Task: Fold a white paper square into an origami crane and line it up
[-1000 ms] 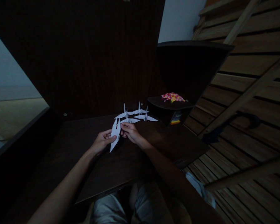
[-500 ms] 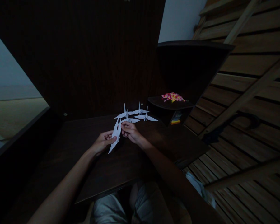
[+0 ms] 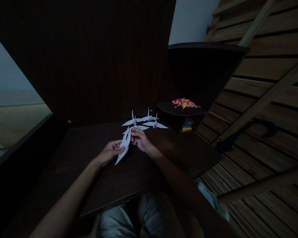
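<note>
You've got the long, pointed white folded-paper piece [image 3: 123, 147] over the dark wooden desk [image 3: 94, 165], left hand [image 3: 109, 152] pinching its middle to steady it; right hand [image 3: 140, 139] fingertips clamped on its upper tip, probably creasing; finished white paper cranes [image 3: 145, 121] parked just behind.

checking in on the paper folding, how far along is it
Done: finished white paper cranes stand on the dark table, at least three, beyond the hands. In hand: the left hand and right hand pinch a long, pointed folded paper with no spread wings. Left: that piece lacks the cranes' shape.
</note>
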